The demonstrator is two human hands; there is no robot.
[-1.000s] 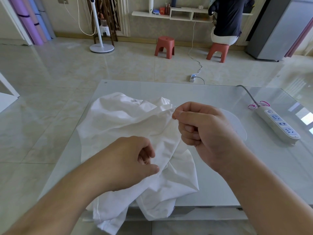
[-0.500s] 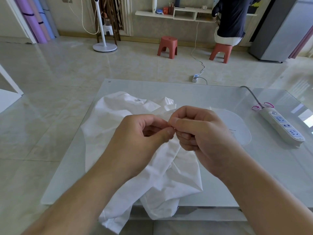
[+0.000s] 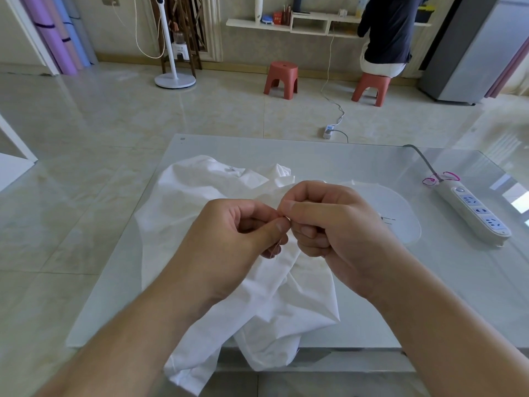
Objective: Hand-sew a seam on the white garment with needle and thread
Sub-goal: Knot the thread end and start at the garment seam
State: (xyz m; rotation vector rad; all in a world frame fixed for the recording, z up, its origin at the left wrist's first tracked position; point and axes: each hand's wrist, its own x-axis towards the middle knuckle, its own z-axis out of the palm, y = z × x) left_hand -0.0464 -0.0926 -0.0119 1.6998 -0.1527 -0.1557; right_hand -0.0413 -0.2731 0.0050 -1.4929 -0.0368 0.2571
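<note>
1. Head view: your left hand (image 3: 237, 239) and right hand (image 3: 329, 224) meet fingertip to fingertip, both pinching a raised fold of the white garment (image 3: 200, 196).
2. The garment lies crumpled on the glass table (image 3: 357, 156), drooping over its near edge; the needle is too small to tell.

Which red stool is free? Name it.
The left stool: its seat is bare, and it stands by itself on the floor. The right stool has a person sitting on it, beside the fridge.
</note>
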